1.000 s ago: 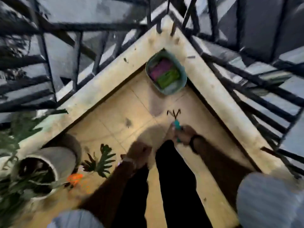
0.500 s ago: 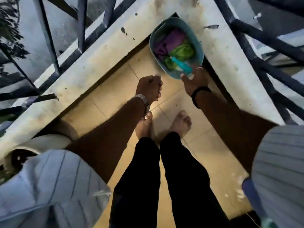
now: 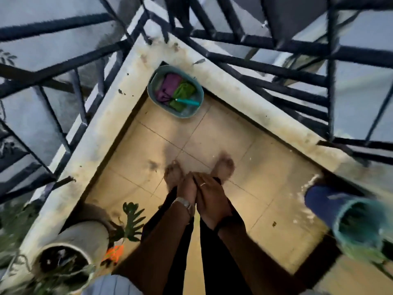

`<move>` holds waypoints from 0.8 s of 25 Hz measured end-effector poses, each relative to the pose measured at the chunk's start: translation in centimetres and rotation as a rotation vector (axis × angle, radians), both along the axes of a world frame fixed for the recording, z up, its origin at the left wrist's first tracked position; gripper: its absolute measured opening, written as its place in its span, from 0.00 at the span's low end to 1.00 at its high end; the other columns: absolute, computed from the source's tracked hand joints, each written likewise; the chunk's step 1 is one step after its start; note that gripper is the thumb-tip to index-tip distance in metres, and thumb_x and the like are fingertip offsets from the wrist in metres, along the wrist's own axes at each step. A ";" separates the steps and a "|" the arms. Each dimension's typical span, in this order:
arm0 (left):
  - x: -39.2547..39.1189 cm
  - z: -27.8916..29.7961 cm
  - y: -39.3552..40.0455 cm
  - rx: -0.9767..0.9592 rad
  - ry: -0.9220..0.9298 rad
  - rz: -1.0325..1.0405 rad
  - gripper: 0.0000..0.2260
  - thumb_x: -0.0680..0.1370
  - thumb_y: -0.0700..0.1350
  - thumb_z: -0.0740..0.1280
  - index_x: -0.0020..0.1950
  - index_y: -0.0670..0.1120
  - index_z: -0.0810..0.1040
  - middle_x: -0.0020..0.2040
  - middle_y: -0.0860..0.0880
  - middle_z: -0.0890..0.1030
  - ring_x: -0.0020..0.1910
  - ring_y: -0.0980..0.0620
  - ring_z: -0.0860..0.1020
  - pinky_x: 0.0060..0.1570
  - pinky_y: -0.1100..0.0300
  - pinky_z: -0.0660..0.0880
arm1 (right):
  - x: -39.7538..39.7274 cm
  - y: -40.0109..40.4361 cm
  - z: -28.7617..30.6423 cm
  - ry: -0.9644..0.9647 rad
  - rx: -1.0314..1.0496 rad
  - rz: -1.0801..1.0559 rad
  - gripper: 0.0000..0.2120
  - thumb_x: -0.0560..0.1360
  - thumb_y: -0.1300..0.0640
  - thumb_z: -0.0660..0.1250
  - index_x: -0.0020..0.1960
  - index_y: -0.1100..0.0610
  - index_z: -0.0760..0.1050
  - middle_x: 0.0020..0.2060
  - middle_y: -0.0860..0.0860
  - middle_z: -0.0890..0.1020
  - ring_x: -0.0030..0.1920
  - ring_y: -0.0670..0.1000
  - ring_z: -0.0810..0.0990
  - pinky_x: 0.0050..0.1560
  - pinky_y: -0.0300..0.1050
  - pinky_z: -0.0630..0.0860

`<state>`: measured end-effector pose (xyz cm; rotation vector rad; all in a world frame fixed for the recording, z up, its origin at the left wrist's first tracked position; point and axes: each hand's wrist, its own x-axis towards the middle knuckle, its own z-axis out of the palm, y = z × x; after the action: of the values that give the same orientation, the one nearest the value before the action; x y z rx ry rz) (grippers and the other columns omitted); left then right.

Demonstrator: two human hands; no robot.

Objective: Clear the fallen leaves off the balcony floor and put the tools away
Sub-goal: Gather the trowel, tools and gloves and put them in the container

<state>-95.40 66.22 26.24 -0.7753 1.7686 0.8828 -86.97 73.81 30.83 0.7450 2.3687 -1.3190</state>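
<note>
The left hand (image 3: 187, 188) and right hand (image 3: 209, 196) press together palm to palm with straight fingers, holding nothing. Bare tiled floor (image 3: 265, 167) stretches ahead to the ledge (image 3: 102, 133). In the corner, the teal basin (image 3: 196, 90) holds cloths and the teal-handled rake (image 3: 187, 101). Pots flank both sides.

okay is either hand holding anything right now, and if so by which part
Nothing is held. The left hand and right hand are pressed against each other, empty; the teal-handled hand rake lies in the tub.
</note>
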 end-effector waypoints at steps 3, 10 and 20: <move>2.5 -5.9 -1.5 0.207 -0.105 0.187 0.27 0.75 0.75 0.56 0.67 0.62 0.75 0.70 0.49 0.77 0.71 0.46 0.73 0.71 0.49 0.68 | 2.3 -1.1 1.5 -0.002 -0.066 -0.219 0.27 0.80 0.51 0.51 0.75 0.60 0.67 0.73 0.57 0.71 0.75 0.53 0.66 0.76 0.48 0.61; 12.6 9.4 10.9 0.372 -0.439 0.067 0.25 0.83 0.60 0.56 0.66 0.41 0.76 0.65 0.43 0.79 0.64 0.44 0.76 0.62 0.50 0.72 | 12.0 2.2 4.3 0.053 -0.017 -0.962 0.18 0.84 0.44 0.54 0.62 0.49 0.78 0.58 0.47 0.80 0.59 0.46 0.76 0.66 0.44 0.69; 46.7 11.7 20.4 0.318 -0.531 -0.694 0.42 0.77 0.70 0.58 0.73 0.34 0.70 0.75 0.34 0.68 0.72 0.37 0.69 0.74 0.47 0.63 | 45.7 10.2 2.8 -0.328 -0.109 -1.636 0.04 0.81 0.55 0.64 0.48 0.51 0.75 0.47 0.52 0.80 0.52 0.54 0.79 0.50 0.42 0.70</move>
<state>-48.68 86.66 37.94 -0.1292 1.2400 0.4114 -41.25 83.96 33.60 2.7993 1.0732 -1.4413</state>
